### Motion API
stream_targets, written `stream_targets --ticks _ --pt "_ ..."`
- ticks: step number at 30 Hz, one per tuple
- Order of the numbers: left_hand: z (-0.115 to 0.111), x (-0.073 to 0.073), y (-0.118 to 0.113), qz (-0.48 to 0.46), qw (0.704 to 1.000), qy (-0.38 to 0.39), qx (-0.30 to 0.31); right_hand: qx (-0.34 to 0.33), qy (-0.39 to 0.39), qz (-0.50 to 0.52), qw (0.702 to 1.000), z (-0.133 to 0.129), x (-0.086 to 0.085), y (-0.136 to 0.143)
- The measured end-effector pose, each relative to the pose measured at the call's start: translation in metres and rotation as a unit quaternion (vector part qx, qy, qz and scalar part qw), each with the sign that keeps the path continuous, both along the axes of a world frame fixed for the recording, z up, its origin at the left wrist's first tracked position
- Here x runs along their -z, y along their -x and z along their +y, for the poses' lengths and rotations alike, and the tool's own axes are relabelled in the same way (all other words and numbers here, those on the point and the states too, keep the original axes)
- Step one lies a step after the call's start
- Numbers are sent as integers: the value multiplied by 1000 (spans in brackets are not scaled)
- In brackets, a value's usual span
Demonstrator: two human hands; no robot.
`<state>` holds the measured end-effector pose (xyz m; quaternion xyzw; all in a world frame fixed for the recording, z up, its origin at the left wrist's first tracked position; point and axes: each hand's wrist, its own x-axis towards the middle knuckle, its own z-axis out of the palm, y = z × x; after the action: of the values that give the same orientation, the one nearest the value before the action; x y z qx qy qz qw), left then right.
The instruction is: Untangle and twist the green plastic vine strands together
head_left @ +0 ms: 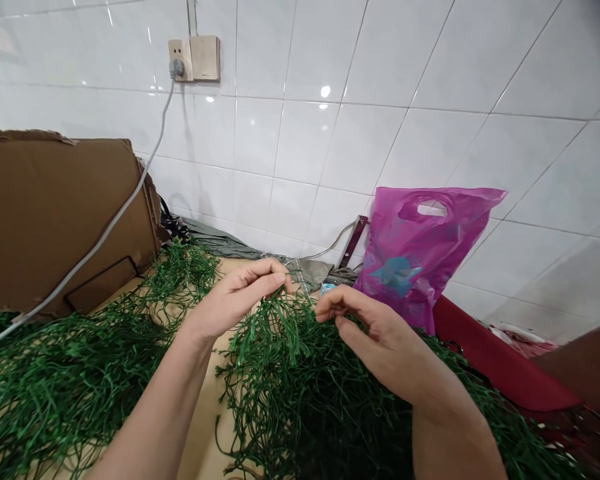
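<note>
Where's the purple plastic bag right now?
In the head view, the purple plastic bag leans against the tiled wall at right of centre, just behind the right hand.

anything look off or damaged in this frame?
Minor things only. The cardboard box at left has a ragged, torn top edge, and a grey cable from the wall socket drapes across it into the green strands. The left hand pinches a tuft; the right hand is beside it.
</note>
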<state>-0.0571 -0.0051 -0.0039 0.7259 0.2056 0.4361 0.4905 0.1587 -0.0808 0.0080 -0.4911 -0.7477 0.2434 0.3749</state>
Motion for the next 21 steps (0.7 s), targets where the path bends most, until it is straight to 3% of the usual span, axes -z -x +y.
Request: stream_targets --ticks 5,7,14,21 --pt "6 6 1 -26 999 17 -18 140 -86 -24 986 -9 -5 -3" --pt "6 7 -2 -31 999 26 -21 164 -124 -8 979 -9 -4 4" --pt "-1 0 -11 -28 1000 7 4 117 -125 16 985 0 3 30" --pt "0 4 -14 8 1000 22 -4 133 -115 51 983 5 4 26"
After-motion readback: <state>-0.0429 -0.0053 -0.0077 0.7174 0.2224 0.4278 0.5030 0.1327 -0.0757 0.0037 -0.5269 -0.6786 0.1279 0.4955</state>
